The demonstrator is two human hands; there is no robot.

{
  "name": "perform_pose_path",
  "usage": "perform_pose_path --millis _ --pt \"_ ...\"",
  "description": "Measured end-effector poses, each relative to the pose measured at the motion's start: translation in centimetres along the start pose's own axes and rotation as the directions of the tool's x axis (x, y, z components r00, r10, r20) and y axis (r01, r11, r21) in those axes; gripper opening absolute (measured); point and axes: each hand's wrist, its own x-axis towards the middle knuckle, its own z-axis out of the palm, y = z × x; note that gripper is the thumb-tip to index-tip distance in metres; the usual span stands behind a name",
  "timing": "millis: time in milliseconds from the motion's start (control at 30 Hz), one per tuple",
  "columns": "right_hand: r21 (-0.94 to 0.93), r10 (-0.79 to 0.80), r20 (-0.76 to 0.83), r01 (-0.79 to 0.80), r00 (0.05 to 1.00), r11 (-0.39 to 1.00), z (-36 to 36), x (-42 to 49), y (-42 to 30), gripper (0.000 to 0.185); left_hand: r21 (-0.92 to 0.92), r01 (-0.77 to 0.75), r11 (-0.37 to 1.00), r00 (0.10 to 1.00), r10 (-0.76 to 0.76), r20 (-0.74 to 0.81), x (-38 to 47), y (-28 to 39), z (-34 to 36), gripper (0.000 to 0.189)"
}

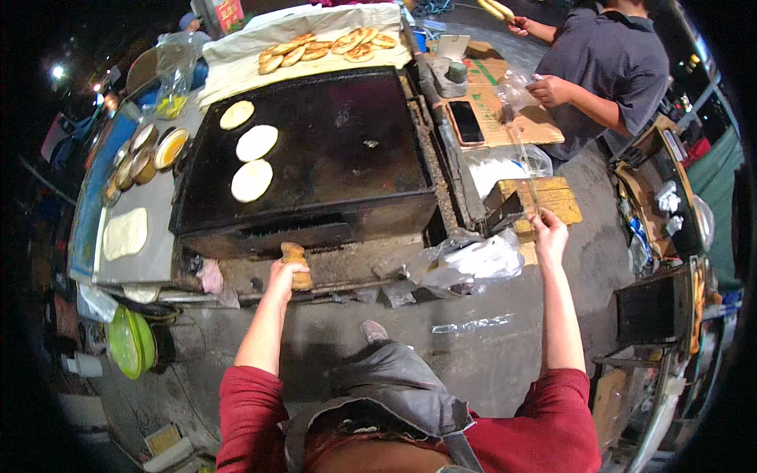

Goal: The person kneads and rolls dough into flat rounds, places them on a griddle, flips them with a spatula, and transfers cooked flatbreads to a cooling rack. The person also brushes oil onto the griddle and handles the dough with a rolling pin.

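Observation:
My left hand grips a browned, wooden-looking handle at the front of the black griddle. Out to the right, my right hand has its fingers closed on the end of a thin metal rod, which points away from me; its far end is hard to make out. Three pale flatbreads lie in a row on the left part of the griddle. Browned flatbreads are piled on a cream cloth behind it. A flat piece of raw dough rests on the metal counter at left.
Metal bowls stand on the left counter. A phone lies on cardboard right of the griddle, near a wooden block and plastic bags. A co-worker at upper right holds tongs with food and a plastic bag.

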Motion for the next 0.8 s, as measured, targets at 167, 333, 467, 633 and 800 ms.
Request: perform_pose_path --millis 167,333,467,633,800 --pt "-0.178 -0.100 -0.117 0.078 0.988 0.981 4.5 7.1 6.9 0.032 0.084 -0.015 0.996 1.000 0.016 -0.021 2.3 1.6 -0.2 0.030" --pt "-0.466 -0.246 0.068 0.249 0.967 0.849 7.3 15.2 12.0 0.043 0.010 -0.036 0.999 0.997 0.035 0.074 2.0 0.6 -1.0 0.036" --pt "-0.431 -0.168 0.247 0.263 0.954 0.863 6.6 17.9 16.0 0.032 -0.031 -0.124 0.992 0.989 0.122 -0.084 -1.0 -1.4 -3.4 0.040" --pt "-0.645 -0.218 0.058 0.204 0.974 0.736 1.3 14.8 20.5 0.036 -0.006 -0.218 0.976 0.933 0.207 -0.294 -6.9 -3.3 -10.7 0.026" --pt "-0.686 -0.023 0.596 0.494 0.803 -0.534 -1.5 -1.3 24.6 0.044 0.123 -0.419 0.900 0.756 0.420 -0.501 -7.7 -0.1 -19.2 0.012"
